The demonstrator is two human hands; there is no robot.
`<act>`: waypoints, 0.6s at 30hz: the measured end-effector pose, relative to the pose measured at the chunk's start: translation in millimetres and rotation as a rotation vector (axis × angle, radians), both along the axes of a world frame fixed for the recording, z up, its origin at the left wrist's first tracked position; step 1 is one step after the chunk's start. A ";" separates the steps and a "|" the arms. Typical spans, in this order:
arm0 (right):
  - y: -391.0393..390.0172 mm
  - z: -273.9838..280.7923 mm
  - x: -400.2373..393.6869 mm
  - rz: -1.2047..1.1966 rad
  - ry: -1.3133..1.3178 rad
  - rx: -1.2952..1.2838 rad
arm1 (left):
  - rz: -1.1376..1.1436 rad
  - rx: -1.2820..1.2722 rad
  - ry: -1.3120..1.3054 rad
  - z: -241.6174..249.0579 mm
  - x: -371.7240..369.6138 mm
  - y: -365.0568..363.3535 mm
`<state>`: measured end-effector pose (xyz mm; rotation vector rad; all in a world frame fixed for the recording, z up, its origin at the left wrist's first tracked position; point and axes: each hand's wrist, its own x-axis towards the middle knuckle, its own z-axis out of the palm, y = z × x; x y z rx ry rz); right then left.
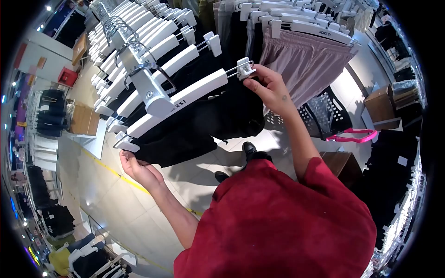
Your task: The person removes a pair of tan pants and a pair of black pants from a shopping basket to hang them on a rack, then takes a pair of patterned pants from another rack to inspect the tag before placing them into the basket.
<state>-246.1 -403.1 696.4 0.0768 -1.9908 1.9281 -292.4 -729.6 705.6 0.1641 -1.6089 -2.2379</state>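
Note:
A white clip hanger (pixel 185 99) hangs at the front end of the metal rail (pixel 155 95), with black trousers (pixel 199 132) below it. My right hand (pixel 274 90) pinches the white clip (pixel 244 69) at the hanger's right end between thumb and fingers. Just under the left-end clip (pixel 126 142), my left hand (pixel 143 173) is closed on the edge of the black trousers. Its fingertips are partly hidden behind the cloth and clip.
Many white hangers (pixel 160 48) with dark garments fill the rail behind. Mauve drawstring trousers (pixel 306 60) hang to the right. A black basket (pixel 324 111) with a pink handle (pixel 354 136) and a cardboard box (pixel 340 164) stand on the right. Yellow tape (pixel 116 173) crosses the floor.

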 end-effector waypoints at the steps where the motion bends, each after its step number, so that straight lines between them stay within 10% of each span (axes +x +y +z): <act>1: 1.2 0.7 -0.2 0.007 0.001 -0.003 | -0.011 -0.018 -0.020 -0.5 -0.8 -1.7; 7: 5.4 8.1 4.4 -0.024 -0.010 0.029 | 0.463 -0.554 0.250 2.1 9.7 -9.5; 11: 2.4 15.7 13.8 -0.077 -0.027 0.077 | -0.012 -0.503 0.847 56.0 51.1 47.7; 13: 2.2 17.2 14.1 -0.076 -0.017 0.113 | -0.424 -0.873 1.013 97.2 49.1 92.9; 18: 3.6 20.6 25.3 -0.154 0.060 0.126 | -0.620 -1.118 0.877 102.5 -9.2 188.7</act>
